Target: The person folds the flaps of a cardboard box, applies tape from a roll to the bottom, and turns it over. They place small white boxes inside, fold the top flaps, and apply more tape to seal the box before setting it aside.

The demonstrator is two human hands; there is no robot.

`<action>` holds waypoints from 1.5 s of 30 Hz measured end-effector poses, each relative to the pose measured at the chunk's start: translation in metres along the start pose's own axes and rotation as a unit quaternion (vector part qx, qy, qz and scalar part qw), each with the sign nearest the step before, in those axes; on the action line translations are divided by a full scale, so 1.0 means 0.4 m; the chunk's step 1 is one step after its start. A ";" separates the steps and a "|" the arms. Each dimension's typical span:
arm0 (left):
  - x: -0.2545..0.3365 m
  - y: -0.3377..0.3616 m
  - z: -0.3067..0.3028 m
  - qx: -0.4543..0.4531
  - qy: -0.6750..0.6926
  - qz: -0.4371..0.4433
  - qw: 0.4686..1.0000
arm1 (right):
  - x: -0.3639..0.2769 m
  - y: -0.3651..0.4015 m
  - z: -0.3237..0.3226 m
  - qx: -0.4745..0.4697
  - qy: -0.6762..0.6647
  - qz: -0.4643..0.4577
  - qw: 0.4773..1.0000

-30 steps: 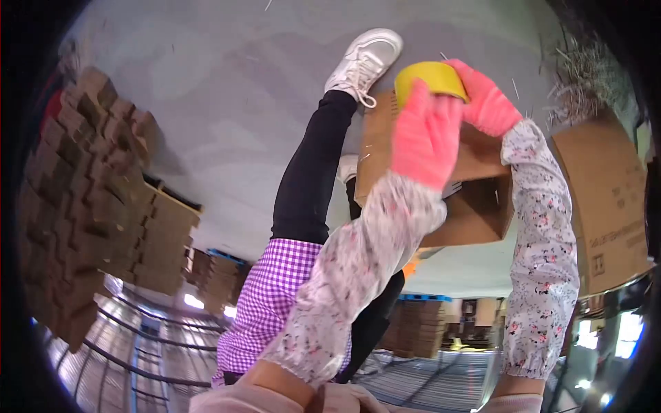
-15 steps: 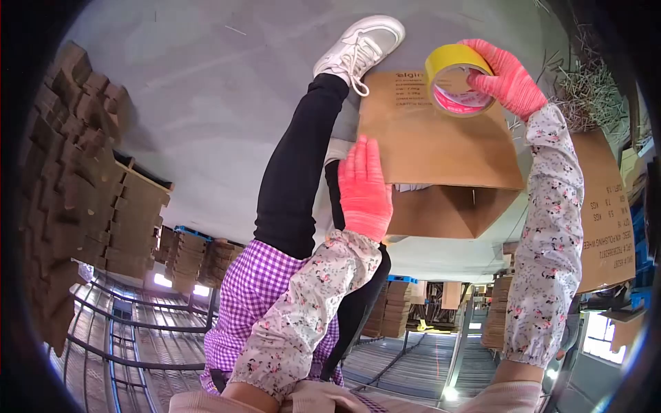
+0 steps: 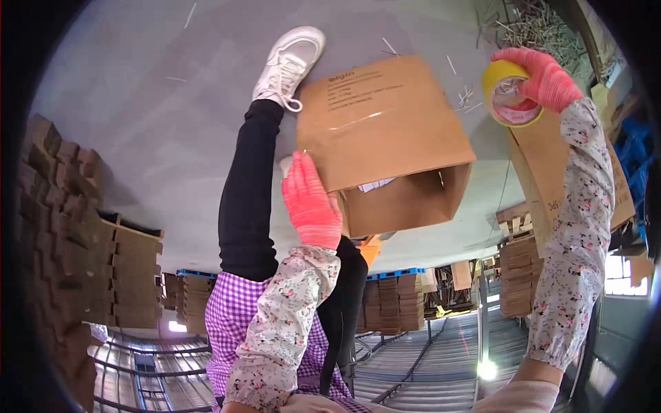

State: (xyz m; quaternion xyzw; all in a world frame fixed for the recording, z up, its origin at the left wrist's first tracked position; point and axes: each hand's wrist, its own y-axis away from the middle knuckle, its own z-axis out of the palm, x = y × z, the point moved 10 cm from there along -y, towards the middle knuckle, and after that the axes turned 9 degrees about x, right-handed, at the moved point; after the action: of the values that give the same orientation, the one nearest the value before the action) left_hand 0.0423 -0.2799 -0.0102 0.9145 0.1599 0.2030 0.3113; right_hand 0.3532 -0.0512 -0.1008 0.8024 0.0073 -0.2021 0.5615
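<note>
A brown cardboard box (image 3: pixel 385 127) with black print lies on the grey floor, its near end open and something white just inside. My left hand (image 3: pixel 310 199), in a pink glove, rests flat against the box's left side with fingers stretched out. Up at the right, my right hand (image 3: pixel 545 79), also gloved in pink, grips a roll of yellow tape (image 3: pixel 497 74) by its rim, above the floor and to the right of the box.
A white shoe (image 3: pixel 288 62) is left of the box. Paper scraps (image 3: pixel 544 34) lie in a heap at the upper right. Another printed carton (image 3: pixel 616 186) is at the right. Stacks of flattened cardboard (image 3: pixel 58 199) stand on the left, more on pallets behind.
The box and my left hand now appear further left in view. My right hand has moved right with the tape, away from above the box.
</note>
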 end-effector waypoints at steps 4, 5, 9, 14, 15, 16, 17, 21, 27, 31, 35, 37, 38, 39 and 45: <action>0.005 0.002 0.006 0.003 0.000 0.006 1.000 | 0.104 0.001 0.068 0.066 0.096 -0.057 0.992; 0.006 0.001 0.001 0.004 0.003 0.006 1.000 | 0.093 0.015 0.084 0.052 0.129 -0.025 0.990; 0.001 0.001 0.005 0.006 -0.008 0.019 1.000 | 0.139 0.041 0.153 0.005 0.066 0.078 0.995; 0.005 0.003 0.013 0.005 -0.016 0.021 1.000 | 0.334 0.074 0.358 -0.001 -0.012 0.147 0.989; 0.002 0.004 0.015 0.003 -0.019 0.018 1.000 | 0.346 0.072 0.395 -0.011 0.027 0.132 0.991; 0.006 0.003 0.017 -0.023 -0.061 0.018 0.998 | 0.352 0.070 0.429 -0.021 0.065 0.116 0.991; 0.010 0.001 0.017 -0.049 -0.105 0.018 0.993 | 0.362 0.066 0.453 -0.018 0.045 0.115 0.992; 0.083 -0.040 -0.032 -0.111 -0.193 0.076 0.972 | 0.366 0.078 0.454 -0.005 -0.035 0.160 0.986; -0.021 -0.217 -0.023 -0.081 0.056 -0.060 0.993 | 0.274 0.105 0.419 0.033 0.008 0.079 0.996; -0.155 -0.204 0.346 -0.278 -0.141 0.077 0.947 | 0.263 0.108 0.393 0.074 -0.034 0.079 0.994; -0.020 -0.243 0.315 -0.187 -0.067 0.007 0.980 | 0.239 0.109 0.389 0.110 -0.017 0.044 0.993; 0.108 -0.279 0.348 -0.226 0.013 0.060 0.972 | 0.250 0.108 0.394 0.129 -0.027 0.042 0.990; 0.159 -0.300 0.365 -0.226 0.036 0.081 0.970 | 0.275 0.107 0.404 0.140 -0.032 0.038 0.989; 0.192 -0.321 0.378 -0.222 0.060 0.100 0.968 | 0.285 0.102 0.405 0.152 -0.036 0.030 0.987; 0.076 -0.304 0.381 -0.219 0.094 0.168 0.957 | 0.182 0.119 0.367 0.147 -0.007 -0.004 0.989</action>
State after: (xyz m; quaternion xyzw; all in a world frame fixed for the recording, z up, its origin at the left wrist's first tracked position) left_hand 0.1200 -0.2522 -0.1894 0.8144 -0.0156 0.3677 0.4487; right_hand 0.3849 -0.2171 -0.1246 0.8749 -0.0236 -0.2084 0.4366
